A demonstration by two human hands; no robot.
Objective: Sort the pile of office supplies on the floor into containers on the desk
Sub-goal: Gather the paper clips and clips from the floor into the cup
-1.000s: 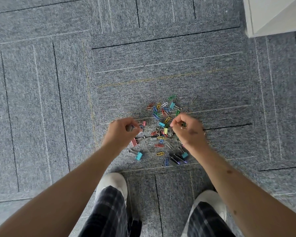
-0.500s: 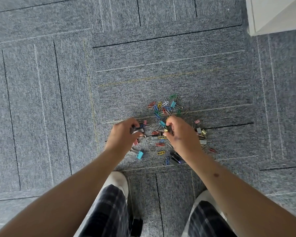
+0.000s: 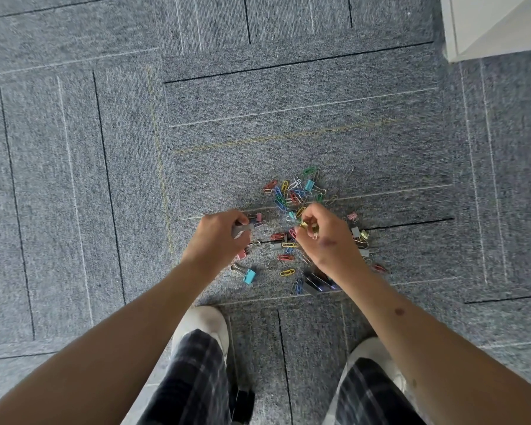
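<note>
Grey carpet floor [image 3: 258, 124], paperclip pile [image 3: 288, 194]; at pile's near edge left hand [image 3: 218, 240] fingers [image 3: 230, 216] pinch grey binder clip [image 3: 243, 230], right hand [image 3: 331, 240] fingers [image 3: 313, 211] pinch gold binder clip [image 3: 305, 226].

An office-like room is suggested: the floor [image 3: 288, 102] is covered in grey commercial carpet tiles [image 3: 74, 179], laid in alternating directions with thin stripes; coloured paper clips [image 3: 284, 191] and binder clips [image 3: 249, 276] are scattered on it, and a white furniture corner [image 3: 497, 23] is seen at the top right
</note>
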